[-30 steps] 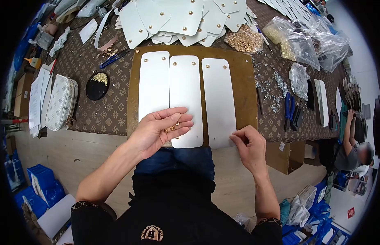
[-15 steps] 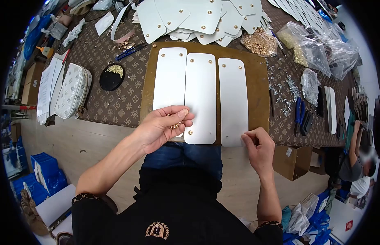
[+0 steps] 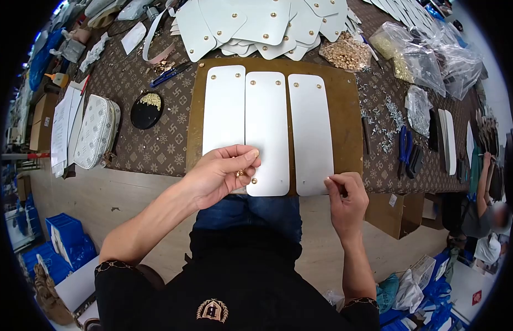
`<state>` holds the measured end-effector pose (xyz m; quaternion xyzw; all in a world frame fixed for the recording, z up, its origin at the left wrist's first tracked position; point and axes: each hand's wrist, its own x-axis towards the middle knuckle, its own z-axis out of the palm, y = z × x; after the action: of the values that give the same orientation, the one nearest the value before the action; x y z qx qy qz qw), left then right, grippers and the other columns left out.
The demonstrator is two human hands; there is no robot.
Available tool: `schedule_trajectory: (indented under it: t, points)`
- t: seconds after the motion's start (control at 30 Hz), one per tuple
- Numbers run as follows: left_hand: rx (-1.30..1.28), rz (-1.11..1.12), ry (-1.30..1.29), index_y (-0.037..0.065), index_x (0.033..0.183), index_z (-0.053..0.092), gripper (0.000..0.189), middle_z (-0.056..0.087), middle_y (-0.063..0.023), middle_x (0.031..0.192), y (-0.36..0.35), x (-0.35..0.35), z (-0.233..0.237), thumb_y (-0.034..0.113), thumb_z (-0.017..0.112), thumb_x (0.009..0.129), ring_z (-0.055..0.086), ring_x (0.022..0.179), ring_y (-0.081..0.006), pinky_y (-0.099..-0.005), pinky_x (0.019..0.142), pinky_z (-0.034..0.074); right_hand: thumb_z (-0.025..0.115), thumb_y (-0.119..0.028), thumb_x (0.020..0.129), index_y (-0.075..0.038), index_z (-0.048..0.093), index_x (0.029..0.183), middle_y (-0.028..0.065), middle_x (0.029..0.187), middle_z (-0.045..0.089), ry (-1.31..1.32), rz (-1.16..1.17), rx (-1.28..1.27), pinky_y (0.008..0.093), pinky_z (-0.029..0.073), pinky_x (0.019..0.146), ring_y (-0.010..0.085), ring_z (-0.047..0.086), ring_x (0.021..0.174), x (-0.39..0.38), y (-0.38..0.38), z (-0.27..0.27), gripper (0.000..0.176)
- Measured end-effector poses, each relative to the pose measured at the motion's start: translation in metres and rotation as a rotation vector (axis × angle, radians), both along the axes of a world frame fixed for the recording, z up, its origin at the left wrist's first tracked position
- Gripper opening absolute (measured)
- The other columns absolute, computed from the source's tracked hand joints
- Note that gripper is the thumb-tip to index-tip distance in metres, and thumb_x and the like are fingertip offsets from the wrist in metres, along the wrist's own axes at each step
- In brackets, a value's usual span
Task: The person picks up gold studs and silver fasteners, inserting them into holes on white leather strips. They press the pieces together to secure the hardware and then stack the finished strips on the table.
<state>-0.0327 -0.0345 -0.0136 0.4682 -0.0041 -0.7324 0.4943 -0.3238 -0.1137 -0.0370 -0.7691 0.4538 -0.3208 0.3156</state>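
Patterned tablecloth (image 3: pixel 151 146) carries a brown board (image 3: pixel 347 110). Left hand (image 3: pixel 220 174) fingers curl closed around gold studs (image 3: pixel 241 173), held over the middle panel (image 3: pixel 266 127) near end. Right hand (image 3: pixel 347 198) thumb and forefinger pinch the right panel (image 3: pixel 311 132) near corner, which lies between the fingertips.

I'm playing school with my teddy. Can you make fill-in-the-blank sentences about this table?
___ white panels lie side by side on the brown board.
The left hand holds small ___ studs.
The right hand touches the panel farthest ___.
Missing words: three, gold, right.
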Motion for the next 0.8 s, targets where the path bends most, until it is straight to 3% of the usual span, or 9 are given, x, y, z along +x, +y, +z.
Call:
schedule_trajectory:
  t: [0.03,0.1,0.2,0.4,0.53,0.6,0.63,0.7,0.8]
  points:
    - [0.000,0.002,-0.001,0.002,0.111,0.068,0.017,0.070,-0.0046,0.097,-0.001,0.002,0.000,0.016,0.069,0.102,0.061,0.074,-0.0078,-0.0211,0.066,0.054,0.080,-0.004,0.088,-0.003,0.070,0.098,0.0075,0.090,0.064,-0.001,0.002,0.000,0.0337,0.049,0.061,0.0196,0.061,0.072,0.003,0.002,0.000,0.014]
    - [-0.043,-0.088,0.120,0.003,0.108,0.066,0.016,0.060,0.0008,0.083,-0.001,0.005,0.000,0.018,0.069,0.103,0.048,0.065,-0.0047,-0.0207,0.055,0.041,0.083,-0.007,0.084,-0.006,0.071,0.098,0.0059,0.093,0.064,0.066,0.126,-0.210,0.0371,0.048,0.069,0.0239,0.061,0.083,0.008,0.009,0.001,0.019]
    - [-0.039,-0.111,0.163,0.004,0.108,0.065,0.016,0.050,0.0045,0.075,-0.003,0.005,-0.001,0.019,0.069,0.102,0.037,0.060,-0.0034,-0.0211,0.052,0.029,0.086,-0.013,0.080,-0.010,0.073,0.099,0.0037,0.093,0.064,0.126,0.220,-0.181,0.0391,0.044,0.078,0.0253,0.058,0.092,0.027,0.017,0.009,0.024]
    - [0.025,-0.153,0.044,0.003,0.108,0.068,0.015,0.047,0.0079,0.072,-0.005,0.005,0.009,0.014,0.072,0.099,0.033,0.055,-0.0023,-0.0202,0.047,0.023,0.088,-0.023,0.077,-0.011,0.074,0.102,0.0018,0.096,0.064,0.216,0.302,-0.172,0.0399,0.038,0.085,0.0233,0.056,0.095,0.046,0.018,-0.001,0.031]
    - [-0.023,-0.260,-0.142,0.000,0.106,0.073,0.016,0.053,0.0070,0.070,-0.011,-0.001,0.007,0.013,0.075,0.097,0.036,0.056,-0.0009,-0.0206,0.046,0.026,0.088,-0.023,0.077,-0.011,0.075,0.103,0.0014,0.095,0.064,0.173,0.275,-0.191,0.0398,0.038,0.084,0.0234,0.056,0.094,0.050,0.014,-0.007,0.031]
    - [-0.161,-0.461,-0.544,0.000,0.099,0.077,0.011,0.061,0.0036,0.072,-0.014,-0.008,-0.003,0.010,0.077,0.095,0.044,0.059,-0.0013,-0.0222,0.048,0.033,0.088,-0.022,0.077,-0.011,0.075,0.102,0.0013,0.095,0.064,0.154,0.259,-0.176,0.0400,0.039,0.084,0.0237,0.056,0.094,0.050,0.014,-0.007,0.030]
    - [-0.160,-0.461,-0.544,0.000,0.099,0.077,0.011,0.061,0.0036,0.072,-0.018,-0.011,-0.001,0.010,0.077,0.095,0.044,0.059,-0.0013,-0.0222,0.048,0.033,0.088,-0.022,0.077,-0.011,0.075,0.102,0.0013,0.095,0.064,0.154,0.259,-0.175,0.0400,0.039,0.084,0.0237,0.056,0.094,0.050,0.014,-0.007,0.030]
    - [-0.213,-0.663,-0.810,-0.001,0.096,0.079,0.011,0.070,-0.0032,0.076,-0.028,-0.014,0.006,0.009,0.077,0.093,0.057,0.067,-0.0047,-0.0249,0.056,0.046,0.087,-0.021,0.078,-0.011,0.075,0.102,0.0014,0.094,0.064,0.140,0.249,-0.166,0.0402,0.039,0.084,0.0240,0.056,0.093,0.051,0.014,-0.007,0.029]
    - [-0.314,-0.728,-0.945,-0.003,0.097,0.079,0.012,0.075,-0.0084,0.080,-0.035,-0.020,-0.003,0.008,0.078,0.091,0.065,0.074,-0.0101,-0.0279,0.066,0.053,0.087,-0.021,0.078,-0.011,0.075,0.103,0.0016,0.094,0.064,0.116,0.242,-0.163,0.0404,0.039,0.084,0.0240,0.056,0.093,0.051,0.014,-0.008,0.030]
